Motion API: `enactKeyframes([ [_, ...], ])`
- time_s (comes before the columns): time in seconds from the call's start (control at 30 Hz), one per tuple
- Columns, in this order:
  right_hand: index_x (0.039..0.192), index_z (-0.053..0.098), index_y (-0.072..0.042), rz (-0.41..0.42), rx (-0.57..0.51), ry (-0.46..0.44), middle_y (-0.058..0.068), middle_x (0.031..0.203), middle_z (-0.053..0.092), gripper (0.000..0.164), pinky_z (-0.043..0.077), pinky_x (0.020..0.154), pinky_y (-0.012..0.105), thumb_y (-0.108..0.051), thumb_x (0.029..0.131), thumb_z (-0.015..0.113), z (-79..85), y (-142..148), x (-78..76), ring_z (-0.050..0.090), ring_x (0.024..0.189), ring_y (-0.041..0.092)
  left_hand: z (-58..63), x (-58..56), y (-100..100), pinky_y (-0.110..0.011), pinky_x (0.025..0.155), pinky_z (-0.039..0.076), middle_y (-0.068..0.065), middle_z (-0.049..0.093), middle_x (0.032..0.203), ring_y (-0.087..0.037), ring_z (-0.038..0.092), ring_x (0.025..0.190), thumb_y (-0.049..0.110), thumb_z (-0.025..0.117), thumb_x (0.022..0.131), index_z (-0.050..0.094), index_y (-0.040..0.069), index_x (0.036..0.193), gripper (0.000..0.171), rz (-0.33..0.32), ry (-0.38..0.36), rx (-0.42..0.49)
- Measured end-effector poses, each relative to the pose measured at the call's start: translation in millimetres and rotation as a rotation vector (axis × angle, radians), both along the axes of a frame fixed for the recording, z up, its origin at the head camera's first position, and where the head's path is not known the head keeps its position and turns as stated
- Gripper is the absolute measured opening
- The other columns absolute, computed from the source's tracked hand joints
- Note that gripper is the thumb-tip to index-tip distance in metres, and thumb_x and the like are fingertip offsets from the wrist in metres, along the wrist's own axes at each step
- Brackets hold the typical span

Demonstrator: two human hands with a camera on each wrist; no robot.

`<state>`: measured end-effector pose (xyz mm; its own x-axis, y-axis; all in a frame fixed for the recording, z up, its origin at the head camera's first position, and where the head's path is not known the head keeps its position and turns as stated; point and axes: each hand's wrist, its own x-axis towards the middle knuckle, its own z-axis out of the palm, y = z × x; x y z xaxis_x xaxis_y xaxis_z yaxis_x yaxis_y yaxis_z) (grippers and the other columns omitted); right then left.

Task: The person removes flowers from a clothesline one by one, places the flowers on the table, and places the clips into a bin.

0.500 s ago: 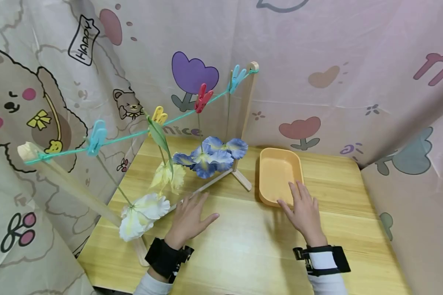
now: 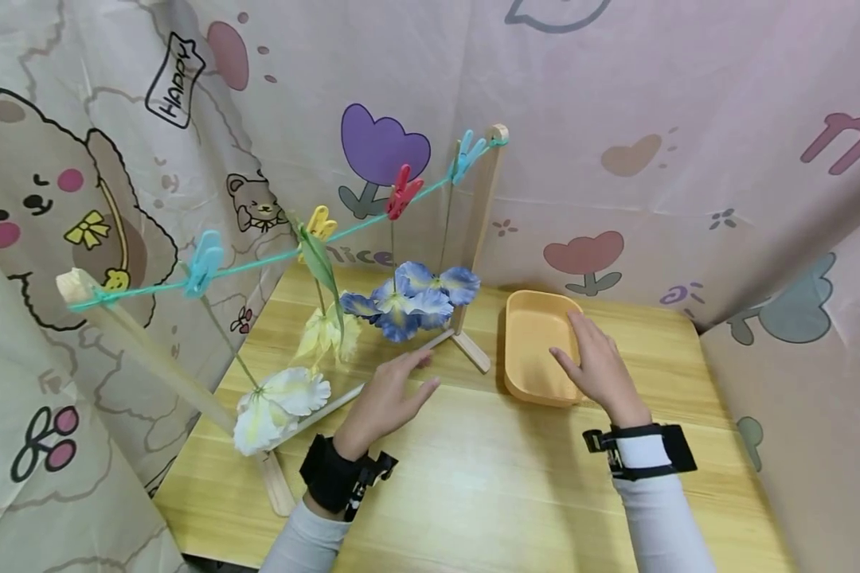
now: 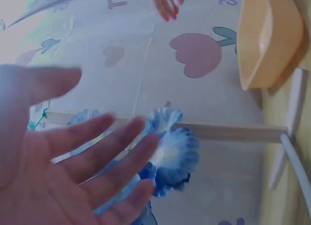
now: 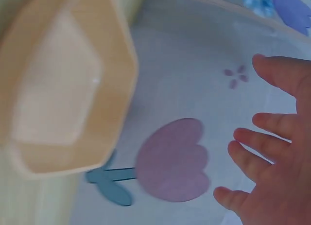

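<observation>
My left hand (image 2: 383,402), fingers spread and holding nothing, is in front of the rack's lower bar. In the left wrist view its palm (image 3: 48,191) faces blue flowers (image 3: 175,154). My right hand (image 2: 602,370), also without anything in it, hovers over the right edge of an orange plastic tray (image 2: 541,350). The right wrist view shows its fingers apart from that tray (image 4: 121,89). From a teal cord (image 2: 258,263) hang flowers on clothespins: a white flower (image 2: 275,406), a pale yellow flower (image 2: 326,334) and blue flowers (image 2: 408,298).
The cord runs between two wooden posts (image 2: 483,215). Along it sit a blue clothespin (image 2: 204,263), a yellow clothespin (image 2: 318,227), a red clothespin (image 2: 403,193) and another blue clothespin (image 2: 466,157). A printed curtain (image 2: 688,95) surrounds the wooden table (image 2: 502,493).
My right hand has moved slightly right and farther from me, along the tray's right side. The left hand has shifted right and turned. The flowers stay hanging.
</observation>
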<state>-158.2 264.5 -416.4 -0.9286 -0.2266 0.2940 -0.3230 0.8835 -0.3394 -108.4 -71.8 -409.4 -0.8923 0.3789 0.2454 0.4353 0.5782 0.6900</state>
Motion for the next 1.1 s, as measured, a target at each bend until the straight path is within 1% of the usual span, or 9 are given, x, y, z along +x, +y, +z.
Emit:
enactKeyframes([
  [0.17,0.142,0.03,0.004,0.053,-0.036,0.052,0.031,0.142,0.036,0.066,0.027,0.103,0.065,-0.021,0.09,0.062,41.2,-10,-20.2,0.035,0.13,0.048,7.2,-19.4,12,-0.04,0.098,0.046,-0.017,0.058,0.124,-0.029,0.055,0.116,0.017,0.058,0.093,0.048,0.002,0.132,0.043,0.056,0.172,0.171],
  [0.3,0.141,0.034,0.004,0.126,-0.087,0.141,0.03,0.142,0.037,0.062,0.025,0.106,0.064,-0.016,0.09,0.062,81.3,-24,-37.5,0.034,0.132,0.046,19.0,-31.8,23,-0.044,0.095,0.048,-0.022,0.053,0.129,-0.033,0.052,0.119,0.013,0.058,0.092,0.041,-0.002,0.137,0.05,0.096,0.237,0.261],
  [0.4,0.14,0.037,0.003,0.178,-0.124,0.228,0.028,0.139,0.042,0.057,0.028,0.106,0.06,-0.011,0.09,0.061,108.6,-37,-48.9,0.038,0.13,0.043,31.3,-37.4,30,-0.042,0.096,0.048,-0.021,0.05,0.132,-0.031,0.051,0.122,0.012,0.057,0.093,0.038,-0.003,0.139,0.051,0.109,0.277,0.299],
  [0.47,0.139,0.039,0.002,0.203,-0.139,0.274,0.026,0.137,0.045,0.054,0.03,0.107,0.057,-0.009,0.091,0.059,123.9,-45,-54.4,0.04,0.129,0.041,37.8,-40.4,34,-0.039,0.098,0.047,-0.02,0.05,0.134,-0.027,0.049,0.124,0.012,0.054,0.094,0.039,-0.002,0.138,0.049,0.11,0.327,0.315],
  [0.57,0.139,0.039,0.0,0.238,-0.142,0.303,0.024,0.137,0.047,0.05,0.031,0.108,0.053,-0.007,0.093,0.055,143.2,-57,-59.8,0.041,0.13,0.038,47.0,-44.8,39,-0.037,0.097,0.047,-0.019,0.052,0.131,-0.025,0.05,0.123,0.008,0.053,0.094,0.044,-0.003,0.135,0.043,0.134,0.418,0.355],
  [0.7,0.139,0.04,-0.002,0.282,-0.133,0.328,0.02,0.137,0.048,0.045,0.031,0.108,0.052,-0.005,0.095,0.049,167.5,-73,-66.7,0.042,0.129,0.035,59.4,-54.2,47,-0.037,0.094,0.048,-0.02,0.054,0.129,-0.026,0.052,0.12,0.001,0.054,0.092,0.049,-0.005,0.129,0.038,0.201,0.507,0.392],
  [0.83,0.137,0.043,-0.002,0.325,-0.131,0.391,0.018,0.137,0.049,0.041,0.032,0.108,0.05,-0.002,0.096,0.045,191.2,-90,-75.1,0.044,0.129,0.033,68.5,-64.5,52,-0.034,0.104,0.042,-0.02,0.053,0.131,-0.028,0.051,0.123,0.001,0.054,0.092,0.049,-0.006,0.13,0.039,0.257,0.51,0.371],
  [0.93,0.137,0.044,-0.002,0.346,-0.114,0.422,0.017,0.137,0.05,0.041,0.034,0.106,0.05,-0.001,0.096,0.043,205.9,-100,-79.4,0.044,0.129,0.031,71.7,-71.5,56,-0.033,0.107,0.039,-0.02,0.051,0.134,-0.028,0.049,0.126,0.004,0.053,0.093,0.045,-0.005,0.133,0.042,0.277,0.463,0.346],
  [1.1,0.139,0.042,-0.005,0.352,-0.018,0.389,0.014,0.14,0.047,0.043,0.032,0.108,0.05,-0.003,0.097,0.04,223.9,-111,-84.8,0.04,0.133,0.027,72.4,-82.5,63,-0.035,0.107,0.039,-0.021,0.044,0.141,-0.03,0.046,0.129,0.01,0.054,0.093,0.037,-0.004,0.139,0.051,0.311,0.353,0.293],
])
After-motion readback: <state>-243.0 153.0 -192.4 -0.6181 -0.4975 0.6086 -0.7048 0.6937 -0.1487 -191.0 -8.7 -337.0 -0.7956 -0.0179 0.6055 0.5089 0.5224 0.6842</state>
